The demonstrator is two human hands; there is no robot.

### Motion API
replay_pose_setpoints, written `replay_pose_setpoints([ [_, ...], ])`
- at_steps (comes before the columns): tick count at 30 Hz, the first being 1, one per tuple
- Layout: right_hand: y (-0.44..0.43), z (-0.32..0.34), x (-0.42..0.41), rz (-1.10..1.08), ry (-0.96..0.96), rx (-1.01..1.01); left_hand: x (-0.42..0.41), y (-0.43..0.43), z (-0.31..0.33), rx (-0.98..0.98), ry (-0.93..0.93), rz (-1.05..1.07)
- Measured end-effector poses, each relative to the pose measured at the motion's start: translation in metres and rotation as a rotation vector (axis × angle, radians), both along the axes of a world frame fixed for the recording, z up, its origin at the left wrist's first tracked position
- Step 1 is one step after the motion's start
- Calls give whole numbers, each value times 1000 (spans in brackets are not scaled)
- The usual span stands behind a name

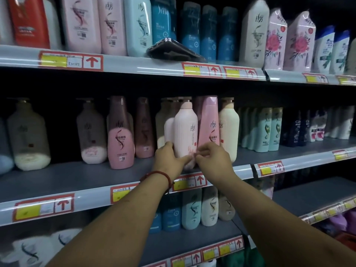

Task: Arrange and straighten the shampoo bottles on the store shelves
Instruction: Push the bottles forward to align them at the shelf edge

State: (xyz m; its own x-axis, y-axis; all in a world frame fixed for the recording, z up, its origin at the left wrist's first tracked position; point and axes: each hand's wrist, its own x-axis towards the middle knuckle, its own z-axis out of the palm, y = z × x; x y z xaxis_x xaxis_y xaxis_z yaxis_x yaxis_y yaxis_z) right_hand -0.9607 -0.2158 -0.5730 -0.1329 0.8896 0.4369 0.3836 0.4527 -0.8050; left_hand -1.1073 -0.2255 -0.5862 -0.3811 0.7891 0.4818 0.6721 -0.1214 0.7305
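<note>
pale pink bottle point(185, 130) upright, label forward, in left hand point(168, 160) and right hand point(214, 161)

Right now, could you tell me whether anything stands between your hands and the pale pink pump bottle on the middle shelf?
Nothing visible does. The left hand holds the pale pink pump bottle low on its left side, and the right hand touches its lower front. A pink flip-cap bottle crowds its right side.

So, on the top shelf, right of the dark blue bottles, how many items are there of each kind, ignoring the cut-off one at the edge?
White bottle: 1
Floral pouches: 2
Blue-capped bottles: 2
Total: 5
</note>
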Motion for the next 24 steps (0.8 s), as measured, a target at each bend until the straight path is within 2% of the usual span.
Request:
replay_pose_setpoints([
  [5, -4, -2, -20, 27, 33, 8, -40, -26, 7, -55, 15, -107],
  [11, -29, 1, -80, 258, -63, -27, -114, -82, 1, -42, -18, -155],
  [20, -66, -5, -207, 420, -171, 109, -230, -146, 1, -81, -61, -120],
  [24, -70, -8, -252, 401, -237, 161, -272, -163, 3, -103, -19, -85],
])
